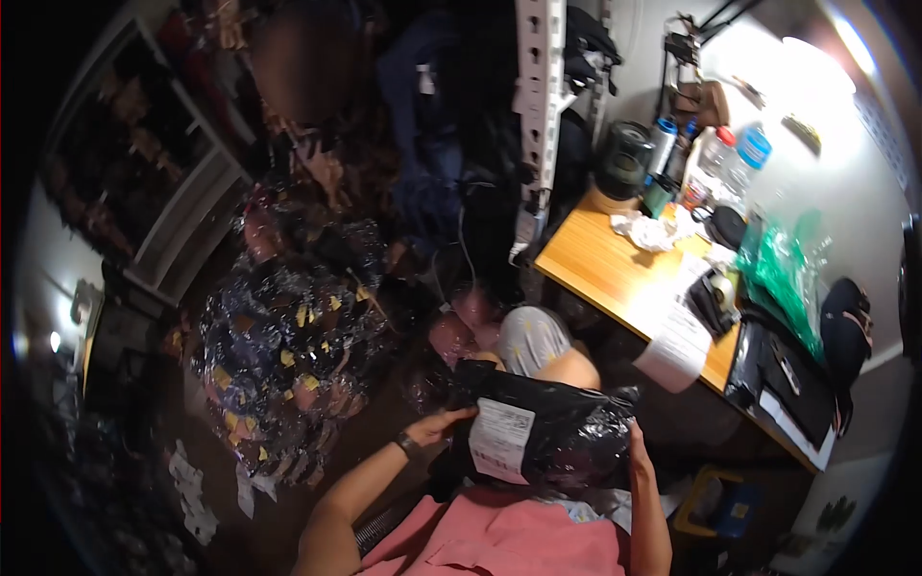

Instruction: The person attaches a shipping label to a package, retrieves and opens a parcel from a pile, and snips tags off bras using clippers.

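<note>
A black plastic mailing bag (576,432) rests across my lap, bulging and shiny at its right end. On its left part is a white printed shipping label (501,440) with a square code. My left hand (444,425) grips the bag's left edge, its fingertips partly hidden at the bag. At the right end, my right hand (640,453) is closed on the edge, its fingers mostly behind the plastic. A bare knee and patterned light shorts (533,341) show just beyond the bag.
To the right, a wooden desk (586,254) holds bottles, a green plastic bag (783,288), a printed paper strip (675,355) and black packages (778,374). A large heap of clear-wrapped goods (288,346) lies on the left. A white perforated post (540,106) stands ahead.
</note>
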Demonstrator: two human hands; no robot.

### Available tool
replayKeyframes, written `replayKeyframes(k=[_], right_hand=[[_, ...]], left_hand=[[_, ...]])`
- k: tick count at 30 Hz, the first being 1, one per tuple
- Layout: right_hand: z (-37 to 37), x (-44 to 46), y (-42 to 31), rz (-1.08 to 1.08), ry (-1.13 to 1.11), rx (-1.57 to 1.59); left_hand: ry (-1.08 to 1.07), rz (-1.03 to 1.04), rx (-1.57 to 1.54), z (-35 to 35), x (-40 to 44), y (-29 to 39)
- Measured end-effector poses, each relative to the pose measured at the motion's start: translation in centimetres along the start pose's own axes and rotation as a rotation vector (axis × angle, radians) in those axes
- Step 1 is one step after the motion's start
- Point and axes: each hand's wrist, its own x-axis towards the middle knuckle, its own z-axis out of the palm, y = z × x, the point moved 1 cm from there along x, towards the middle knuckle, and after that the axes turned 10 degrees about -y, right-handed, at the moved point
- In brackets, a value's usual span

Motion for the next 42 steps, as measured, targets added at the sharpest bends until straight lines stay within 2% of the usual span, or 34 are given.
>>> replayKeyframes(k=[2,4,5,6,8,9,11,12,13,14,15,16,18,21,22,23,24,26,27,28,29,30,31,32,34,35,37,38,39,40,41,42], right_hand=[[1.3,-1.2,-1.5,-0.19,0.014,-0.173],[3.2,-3.3,-4.4,-0.138,-0.11,-0.027],[4.5,-2.5,-5.5,-0.025,-0.055,0.029],[5.3,-3.8,-7.0,-0.195,-0.135,-0.179],[7.5,-3.5,-7.3,-0.239,-0.19,-0.14],[8.8,-3.4,-7.3,-0.228,-0.21,-0.082],[16.7,-3.9,-11.0,-0.051,-0.278,-0.135],[20.0,-3.6,-12.9,-0.014,-0.237,-0.445],[26.3,-5.4,-14.3,-0.172,-0.182,-0.384],[31.0,-5.6,-15.7,-0.09,-0.362,-0.322],[32.5,-3.1,-13.3,-0.136,-0.572,-0.347],[35.5,-3.4,-12.8,-0.092,-0.543,-0.392],[39.4,-1.8,-9.7,0.197,-0.6,-0.214],[42.7,0.8,-8.4,0.174,-0.841,-0.018],[42.7,3.2,-7.9,0.182,-0.721,-0.298],[41.1,7.3,-5.1,-0.508,-0.713,-0.68],[41.3,8.2,-9.5,-0.408,-0.825,-0.718],[39.3,13.8,-11.3,-0.08,-0.654,-0.625],[37.5,15.0,-12.9,-0.065,-0.659,-0.546],[35.8,16.6,-14.4,-0.317,-0.573,-0.941],[33.8,17.8,-14.8,-0.298,-0.2,-1.438],[32.5,17.0,-16.9,-0.443,-0.296,-1.344],[31.3,15.6,-18.2,-0.483,-0.388,-1.111],[31.5,11.8,-20.4,-0.377,-0.432,-0.939],[29.6,6.7,-21.8,-0.383,-0.502,-0.668],[28.1,4.4,-21.8,-0.356,-0.504,-0.609],[24.1,1.3,-21.0,-0.283,-0.463,-0.546],[22.0,0.0,-20.4,-0.284,-0.408,-0.565],[20.4,-1.5,-20.0,-0.258,-0.3,-0.551],[18.7,-2.6,-19.6,-0.257,-0.289,-0.546],[17.1,-3.5,-19.2,-0.268,-0.219,-0.514],[15.8,-4.4,-18.7,-0.277,-0.152,-0.481]], left_hand=[[-0.015,0.01,-0.148,4.5,-0.9,2.3],[0.02,0.08,-0.118,5.3,-0.8,2.8],[0.027,0.121,-0.091,5.2,-0.7,2.8],[0.034,0.158,-0.063,4.9,-0.8,2.7],[0.012,0.132,-0.178,4.1,-1.4,3.1],[-0.024,0.101,-0.274,3.6,-1.9,3.4],[-0.057,0.113,-0.464,1.6,-2.5,2.8],[0.021,0.138,0.018,-1.0,-3.9,3.0],[0.093,0.156,0.505,-2.7,-6.3,4.6],[0.108,0.325,0.449,-3.0,-9.5,5.9],[0.12,0.495,0.39,-2.7,-12.3,7.4],[0.112,0.491,0.395,-2.6,-13.8,8.4],[0.086,0.558,0.164,-2.3,-16.2,10.0],[0.067,0.657,-0.21,-2.6,-18.9,10.7],[0.064,0.691,-0.341,-3.0,-19.5,10.4],[0.06,0.725,-0.474,-3.6,-19.9,9.9],[0.424,0.785,-0.255,-7.1,-18.2,6.6],[0.327,0.571,-0.518,-12.7,-14.6,1.3],[0.366,0.47,-0.428,-16.2,-10.4,-1.9],[0.402,0.367,-0.336,-17.8,-6.8,-4.0],[0.608,0.306,-0.197,-14.9,-3.6,-2.0],[0.81,0.242,-0.057,-11.7,-0.2,0.5],[0.591,0.197,-0.234,-12.1,2.5,-0.3],[0.365,0.151,-0.403,-13.5,6.2,-1.6],[0.274,0.246,-0.414,-17.3,17.4,-5.4],[0.267,0.238,-0.425,-15.1,19.1,-4.8],[0.766,0.256,0.072,-12.1,21.5,-2.4],[0.754,0.251,0.072,-13.2,23.3,-3.7],[0.787,0.392,0.26,-15.7,25.9,-5.9],[0.813,0.532,0.452,-16.9,27.3,-7.1],[0.827,0.495,0.849,-14.1,24.3,-4.3],[0.82,0.488,0.857,-13.1,22.7,-3.6]])
